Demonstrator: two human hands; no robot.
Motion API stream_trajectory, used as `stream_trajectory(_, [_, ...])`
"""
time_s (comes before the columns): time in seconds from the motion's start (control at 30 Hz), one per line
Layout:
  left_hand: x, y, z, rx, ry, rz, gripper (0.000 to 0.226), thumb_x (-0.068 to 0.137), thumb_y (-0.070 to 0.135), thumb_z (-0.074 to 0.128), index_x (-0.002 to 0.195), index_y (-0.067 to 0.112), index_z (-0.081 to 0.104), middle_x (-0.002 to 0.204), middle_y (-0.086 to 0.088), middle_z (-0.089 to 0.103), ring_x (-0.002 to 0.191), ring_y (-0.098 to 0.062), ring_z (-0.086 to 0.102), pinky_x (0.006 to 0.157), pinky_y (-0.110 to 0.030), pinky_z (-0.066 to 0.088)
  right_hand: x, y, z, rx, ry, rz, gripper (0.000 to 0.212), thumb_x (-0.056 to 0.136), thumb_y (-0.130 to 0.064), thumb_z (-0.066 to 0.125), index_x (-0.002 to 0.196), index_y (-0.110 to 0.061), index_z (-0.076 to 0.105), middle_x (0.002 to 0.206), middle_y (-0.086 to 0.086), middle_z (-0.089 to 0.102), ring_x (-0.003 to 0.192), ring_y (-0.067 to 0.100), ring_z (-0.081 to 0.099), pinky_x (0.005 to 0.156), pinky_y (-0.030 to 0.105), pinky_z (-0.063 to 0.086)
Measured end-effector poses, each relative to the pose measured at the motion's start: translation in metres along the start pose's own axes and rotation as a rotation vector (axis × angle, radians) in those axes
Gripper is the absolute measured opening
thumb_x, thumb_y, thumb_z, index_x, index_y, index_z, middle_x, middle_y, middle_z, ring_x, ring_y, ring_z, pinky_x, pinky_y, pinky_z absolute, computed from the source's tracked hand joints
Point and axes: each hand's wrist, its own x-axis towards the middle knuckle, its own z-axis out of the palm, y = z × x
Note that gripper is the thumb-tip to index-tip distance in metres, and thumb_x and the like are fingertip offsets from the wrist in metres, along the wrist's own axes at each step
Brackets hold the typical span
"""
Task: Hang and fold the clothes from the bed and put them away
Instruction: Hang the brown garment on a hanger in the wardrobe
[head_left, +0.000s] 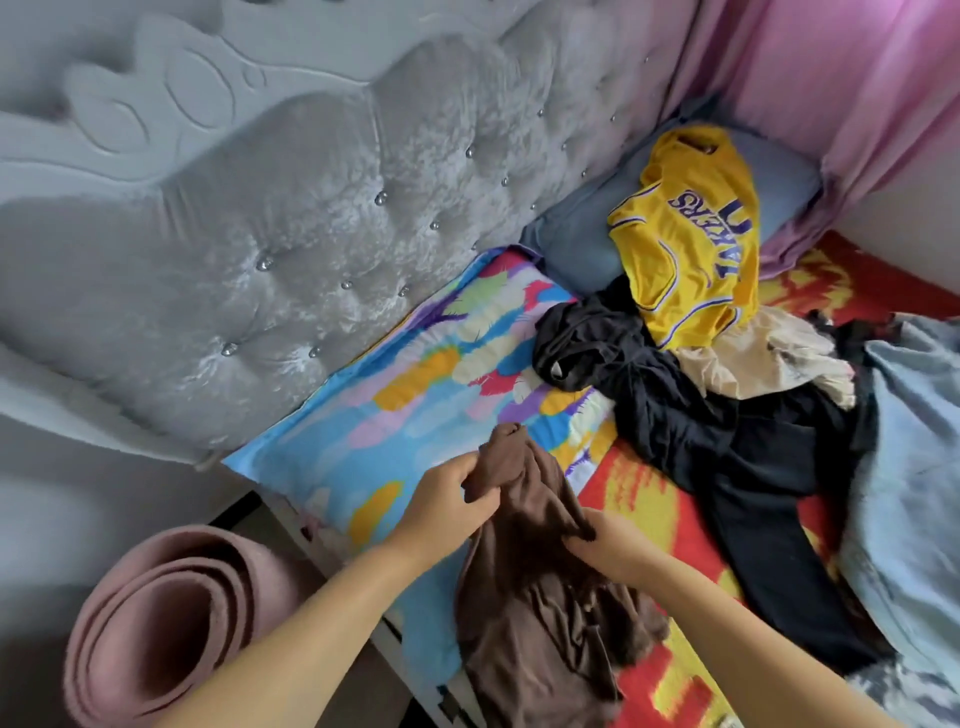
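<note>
Sorting step: brown garment (540, 587) lifted at the multicoloured pillow (395, 410).
My left hand (447, 501) bunches its top; my right hand (610, 545) pinches an edge. Next, I judge: find the seams, spread it.

A grey crushed-velvet headboard (322, 218), tufted with shiny studs, fills the far left. Against it lies 1 pillow (415, 374) printed with bright feathers on sky blue, and just beyond that, farther right, a plain grey-blue pillow (576, 234). A red and yellow patterned bedsheet (644, 499) covers the mattress. Pink curtains (831, 93) hang at the far right, their hem touching the bed. At the near left, beside the bed, stands a rolled pink mat (156, 623), its spiral end facing the viewer.
</note>
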Motion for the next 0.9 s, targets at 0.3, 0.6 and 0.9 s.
stream_trajectory(0.3, [-0.134,0.12,0.061,0.281,-0.145,0.422,0.033,0.08,0.019,0.06,0.112,0.022,0.069,0.101,0.002,0.073,0.091,-0.014,0.066,0.079,-0.028,0.05,-0.171,0.013,-0.04,0.209,0.184,-0.529,0.068,0.083,-0.011,0.072,0.142,-0.018,0.04,0.131,-0.004,0.043,0.124,0.006,0.041,0.104,0.023,0.037])
stream_trajectory(0.6, [-0.234,0.167,0.032,0.206,-0.091,0.282,0.022,0.099,0.029,0.047,0.108,0.036,0.066,0.079,0.026,0.066,0.077,0.01,0.06,0.072,-0.008,0.042,-0.28,-0.005,-0.058,0.538,0.609,-0.705,0.06,0.078,0.015,0.046,0.096,-0.039,0.067,0.096,-0.015,0.072,0.097,0.003,0.065,0.086,0.019,0.048])
stream_trajectory(0.9, [-0.318,0.153,0.035,0.773,-0.005,-0.164,0.041,0.094,0.029,0.049,0.126,0.008,0.035,0.119,-0.013,0.057,0.109,-0.031,0.056,0.075,-0.032,0.038,-0.371,-0.056,-0.015,0.539,0.516,-0.907,0.073,0.076,0.017,0.039,0.096,-0.046,0.07,0.105,-0.018,0.07,0.106,0.001,0.062,0.091,0.013,0.045])
